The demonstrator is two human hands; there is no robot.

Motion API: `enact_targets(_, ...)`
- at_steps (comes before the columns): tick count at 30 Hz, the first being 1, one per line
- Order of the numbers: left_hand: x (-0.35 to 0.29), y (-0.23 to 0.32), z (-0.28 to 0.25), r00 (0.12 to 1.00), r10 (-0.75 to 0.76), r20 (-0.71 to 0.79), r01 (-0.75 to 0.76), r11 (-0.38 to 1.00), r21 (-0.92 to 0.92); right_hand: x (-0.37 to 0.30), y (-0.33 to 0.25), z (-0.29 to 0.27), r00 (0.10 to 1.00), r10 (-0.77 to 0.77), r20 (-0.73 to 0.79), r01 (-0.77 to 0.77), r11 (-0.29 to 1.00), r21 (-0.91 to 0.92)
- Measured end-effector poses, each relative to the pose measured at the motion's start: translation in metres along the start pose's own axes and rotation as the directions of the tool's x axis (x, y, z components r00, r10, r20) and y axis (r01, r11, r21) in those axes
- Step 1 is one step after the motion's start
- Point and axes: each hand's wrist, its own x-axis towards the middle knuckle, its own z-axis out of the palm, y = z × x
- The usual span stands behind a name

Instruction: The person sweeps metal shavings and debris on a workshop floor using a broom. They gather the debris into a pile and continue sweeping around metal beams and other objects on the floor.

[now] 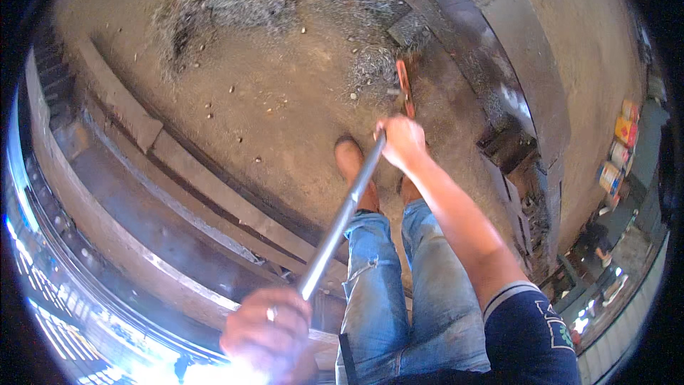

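Observation:
Both my hands are wrapped round the silver pole (340, 224) of a long-handled sweeping tool, which slants from lower left up to the middle. My left hand (269, 328), with a ring on one finger, grips the upper end near the lower edge. Farther down the pole, my right hand (401, 141) is closed round it, above my boots. Just beyond that hand shows a narrow orange head (405, 88); whether it belongs to a rake or a broom I cannot tell. A small heap of grey, straw-like litter (374, 71) lies beside the head on the dirt floor (278, 110).
Larger litter piles (239, 3) spread at the far side, with small pebble-like bits scattered nearer. Long low ledges (192, 171) run along the left. A raised edge with boards (484, 50) borders the right. Colourful containers (625, 132) stand at far right. My boot (349, 157) is underfoot.

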Motion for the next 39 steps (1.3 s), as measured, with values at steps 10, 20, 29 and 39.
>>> enact_targets(10,-0.023,-0.105,-0.013,0.963,-0.012,-0.270,-0.037,0.984,-0.174,0.020,0.098,0.008,0.944,0.291,-0.158,-0.299,0.954,-0.027)
enact_targets(20,-0.107,-0.002,-0.012,0.989,0.137,0.055,-0.146,0.958,0.246,-0.021,-0.023,0.025,0.999,-0.054,0.000,0.054,0.998,-0.032)
enact_targets(29,-0.072,-0.060,0.010,0.930,-0.115,-0.350,0.056,0.983,-0.174,-0.003,0.062,0.003,0.984,0.147,-0.104,-0.160,0.979,-0.128)
enact_targets(39,-0.040,0.033,-0.011,0.985,0.169,0.037,-0.172,0.933,0.316,0.058,-0.113,0.044,0.973,-0.216,-0.079,0.224,0.967,0.118)
